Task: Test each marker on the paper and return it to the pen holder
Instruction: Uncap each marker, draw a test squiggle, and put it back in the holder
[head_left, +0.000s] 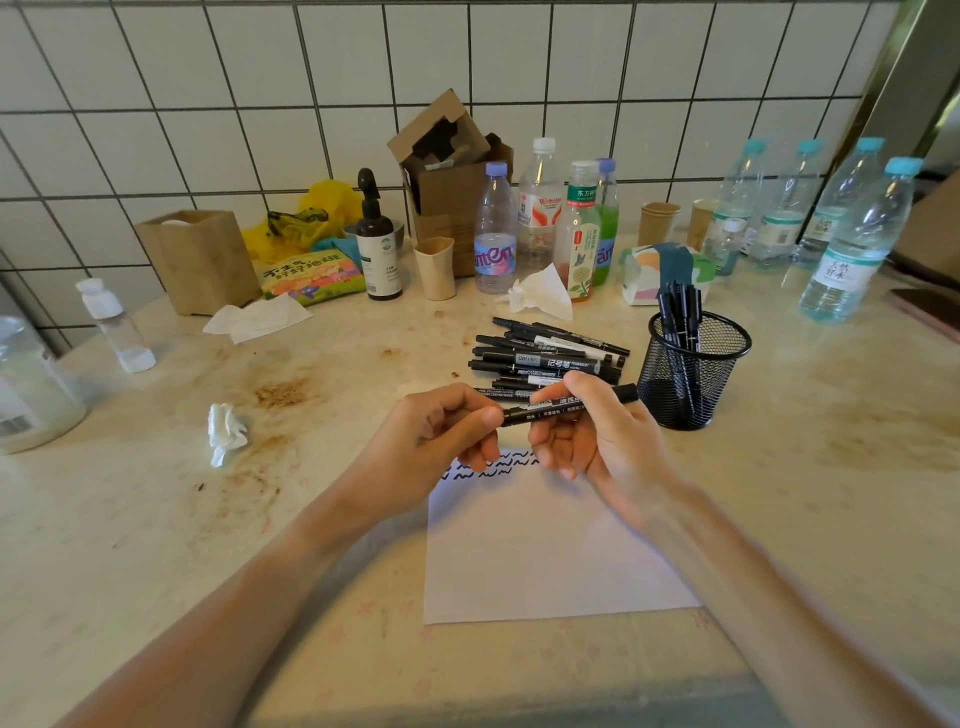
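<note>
Black marker (563, 406) held level above paper (545, 545): left hand (441, 434) pinches left end, right hand (597, 431) grips barrel. Marker pile (550, 356) beyond; mesh pen holder (693, 371) right. Stained table (156, 519), tiled wall (208, 104) far.

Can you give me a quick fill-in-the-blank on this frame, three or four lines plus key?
1. Both hands, left hand and right hand, hold one black ____ above the paper.
2. The mesh pen holder stands to the ____ of the pile of markers.
3. The squiggly test marks lie along the paper's ____ edge.
4. The crumpled tissue lies to the ____ of the paper.

Missing words: marker; right; far; left
</note>
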